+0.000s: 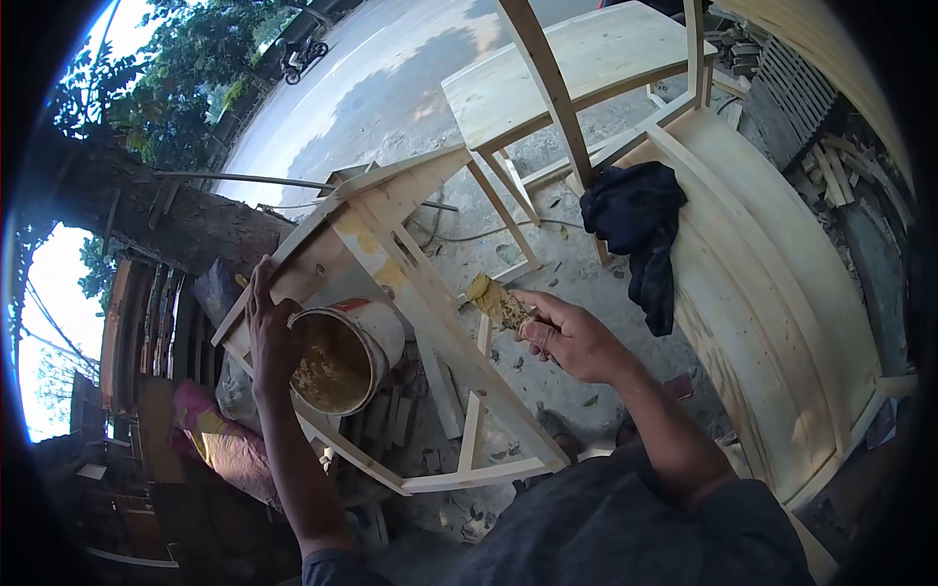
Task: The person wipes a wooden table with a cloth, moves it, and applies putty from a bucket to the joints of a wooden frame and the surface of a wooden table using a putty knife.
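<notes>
Far left: leafy trees (186,88), a thick tree trunk (181,220) slanting down towards the middle, and, nearer, stacked boards (147,332) in brown and dark tones. Beyond the trunk, a road (371,88) with a motorcycle (305,61).

Near left: a pink and yellow bundle (230,430), partly hidden by the left forearm.

Left hand (269,327): at the left edge of the wooden frame, fingers stretched along the wood, just beside the bucket rim; whether it grips wood or rim, cannot tell. The two hands are well apart.

Bucket (386,332): one, pale, with a red mark near the rim; mouth turned towards the person; seen between the frame's rails. Contents: brown paste (332,366), lumpy, with smears up the inner wall. Support hidden.

Wooden frame (420,308): pale timber, centre, its broad rail running from far left to near right, just right of the bucket; yellow patches on its far part. Loose boards (442,391) lie below and behind it.

Right hand (586,342): to the right of the frame, closed on a paste-coated piece (496,303), yellow-brown and crumbly, held near the broad rail; its underlying form cannot be told.

Far middle: a table (586,78) with pale top, crossed by an upright post (547,88).

Right: dark cloth (640,215), draped over the edge of a large curved panel (772,322) in pale wood. Far right: a slatted panel (791,98) and wood scraps (835,181).
</notes>
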{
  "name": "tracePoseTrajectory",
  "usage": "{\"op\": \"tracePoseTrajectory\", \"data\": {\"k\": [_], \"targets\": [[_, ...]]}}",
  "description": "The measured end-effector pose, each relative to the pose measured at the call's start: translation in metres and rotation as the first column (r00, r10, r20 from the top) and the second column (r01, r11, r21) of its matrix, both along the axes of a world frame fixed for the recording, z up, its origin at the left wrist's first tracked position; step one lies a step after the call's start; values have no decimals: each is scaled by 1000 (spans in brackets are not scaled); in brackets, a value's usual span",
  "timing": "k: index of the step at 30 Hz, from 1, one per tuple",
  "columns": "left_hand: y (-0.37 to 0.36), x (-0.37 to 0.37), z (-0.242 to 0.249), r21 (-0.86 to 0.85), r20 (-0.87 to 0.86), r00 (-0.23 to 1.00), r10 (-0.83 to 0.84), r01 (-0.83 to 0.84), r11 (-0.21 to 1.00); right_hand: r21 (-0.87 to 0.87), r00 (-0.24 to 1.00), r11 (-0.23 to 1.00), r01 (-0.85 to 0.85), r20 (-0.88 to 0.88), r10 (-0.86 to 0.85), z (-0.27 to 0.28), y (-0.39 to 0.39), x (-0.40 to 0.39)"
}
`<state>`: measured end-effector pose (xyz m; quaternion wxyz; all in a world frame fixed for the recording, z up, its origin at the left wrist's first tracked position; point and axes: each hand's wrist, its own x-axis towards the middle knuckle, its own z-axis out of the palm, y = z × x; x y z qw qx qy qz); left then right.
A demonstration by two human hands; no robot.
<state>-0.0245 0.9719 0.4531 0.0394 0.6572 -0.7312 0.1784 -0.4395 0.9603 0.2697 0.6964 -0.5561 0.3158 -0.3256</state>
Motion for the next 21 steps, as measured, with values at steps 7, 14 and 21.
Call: {"op": "tracePoseTrajectory", "data": {"k": [7, 14, 21], "targets": [[17, -15, -17, -39, -48, 998, 46, -47, 998, 50, 986, 991, -125, 121, 118, 21, -16, 14], [18, -27, -29, -84, -72, 995, 66, -72, 994, -603, 985, 780, 167, 65, -161, -3, -25, 76], [15, -25, -34, -118, -77, 996, 46, -55, 991, -653, 967, 748, -113, -246, -68, 20, -30, 39]]}}
